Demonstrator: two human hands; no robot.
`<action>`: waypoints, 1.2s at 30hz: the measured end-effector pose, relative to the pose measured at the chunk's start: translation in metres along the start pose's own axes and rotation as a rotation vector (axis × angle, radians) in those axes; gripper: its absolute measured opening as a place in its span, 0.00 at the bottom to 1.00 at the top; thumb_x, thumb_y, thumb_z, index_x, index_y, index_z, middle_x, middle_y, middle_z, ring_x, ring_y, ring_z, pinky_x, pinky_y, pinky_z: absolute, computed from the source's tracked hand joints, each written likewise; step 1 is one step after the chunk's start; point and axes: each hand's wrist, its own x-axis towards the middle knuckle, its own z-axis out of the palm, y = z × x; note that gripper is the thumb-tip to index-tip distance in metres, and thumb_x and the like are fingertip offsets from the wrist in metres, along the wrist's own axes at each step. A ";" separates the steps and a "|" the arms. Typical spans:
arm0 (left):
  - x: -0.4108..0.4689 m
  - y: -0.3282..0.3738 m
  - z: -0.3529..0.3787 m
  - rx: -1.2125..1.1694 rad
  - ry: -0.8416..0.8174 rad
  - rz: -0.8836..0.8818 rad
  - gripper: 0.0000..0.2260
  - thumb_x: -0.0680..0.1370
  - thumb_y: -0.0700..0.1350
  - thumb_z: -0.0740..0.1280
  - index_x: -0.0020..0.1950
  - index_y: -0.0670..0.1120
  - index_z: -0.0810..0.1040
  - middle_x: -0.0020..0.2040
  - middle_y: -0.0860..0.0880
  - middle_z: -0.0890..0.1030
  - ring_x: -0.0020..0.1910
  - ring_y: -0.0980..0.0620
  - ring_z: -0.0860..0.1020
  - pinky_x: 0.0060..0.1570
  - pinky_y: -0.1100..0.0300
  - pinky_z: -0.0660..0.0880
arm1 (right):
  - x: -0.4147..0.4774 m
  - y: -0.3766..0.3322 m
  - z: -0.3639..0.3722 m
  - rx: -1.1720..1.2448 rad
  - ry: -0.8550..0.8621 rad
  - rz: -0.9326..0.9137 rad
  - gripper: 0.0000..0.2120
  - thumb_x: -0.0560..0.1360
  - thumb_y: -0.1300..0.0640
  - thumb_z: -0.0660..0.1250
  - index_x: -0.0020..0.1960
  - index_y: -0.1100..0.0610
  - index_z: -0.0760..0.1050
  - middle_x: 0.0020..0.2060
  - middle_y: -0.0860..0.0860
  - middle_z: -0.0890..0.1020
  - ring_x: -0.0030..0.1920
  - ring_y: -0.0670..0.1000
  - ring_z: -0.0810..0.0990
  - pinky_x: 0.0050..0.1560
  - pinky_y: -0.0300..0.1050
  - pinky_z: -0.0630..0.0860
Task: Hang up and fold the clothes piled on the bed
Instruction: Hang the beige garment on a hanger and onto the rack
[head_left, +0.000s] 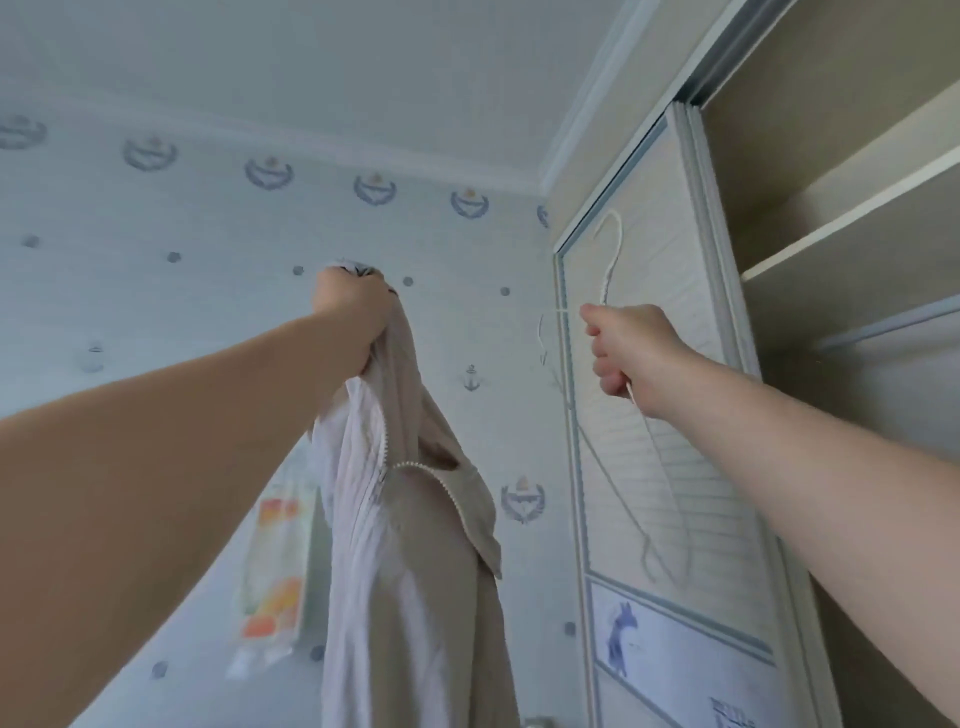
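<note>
Closest to the camera are two bare forearms reaching up from the bottom corners of the frame. The person's left hand (353, 312), middle left, has its fingers bunched tight around the top of a pale beige jacket (415, 545). The jacket hangs straight down from that fist to the bottom edge, its open zipper (415, 465) curling across the front. Holding it by the top like that probably lets gravity pull it straight so the neck opening is easy to find.

The right hand (631, 348), just right of centre, has its fingers wrapped around a thin white wire hanger (604, 283). The hook pokes up above the fist and the blurry shoulder loop droops below it. Hanger and jacket are near each other but not touching, so the hanger isn't in the jacket yet. That looks like the step in hand: feed one hanger arm into the neck. A slippery lining and a skinny wire could make a shoulder slide off, so it'll need care.

Behind the hanger is a sliding wardrobe door (675, 260), and the open wardrobe fills the right edge. It has a shelf (857, 218) and, below that, what seems to be a rail (883, 325), likely where the jacket ends up. Farthest back, a patterned wall (156, 312) has a plastic bag (272, 566) hanging on it at lower left. The bed and the pile are out of view.
</note>
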 end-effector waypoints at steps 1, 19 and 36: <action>0.002 0.000 -0.020 0.046 0.019 0.007 0.14 0.82 0.40 0.61 0.36 0.49 0.67 0.35 0.49 0.70 0.33 0.51 0.68 0.30 0.61 0.63 | -0.003 0.001 0.019 -0.003 -0.028 0.005 0.09 0.78 0.59 0.61 0.42 0.51 0.63 0.24 0.48 0.60 0.21 0.47 0.54 0.26 0.34 0.51; -0.070 0.031 -0.380 0.962 0.307 0.001 0.14 0.81 0.44 0.64 0.35 0.47 0.69 0.33 0.51 0.70 0.32 0.51 0.68 0.27 0.66 0.65 | -0.220 -0.010 0.227 0.363 -0.718 -0.005 0.09 0.80 0.56 0.63 0.49 0.60 0.80 0.23 0.49 0.63 0.20 0.47 0.60 0.21 0.38 0.58; -0.280 0.073 -0.718 1.410 0.157 -0.479 0.15 0.71 0.59 0.77 0.50 0.50 0.85 0.47 0.43 0.85 0.47 0.40 0.83 0.46 0.46 0.81 | -0.593 0.027 0.343 0.561 -1.153 0.059 0.15 0.82 0.58 0.61 0.42 0.47 0.83 0.22 0.51 0.64 0.22 0.49 0.60 0.23 0.38 0.58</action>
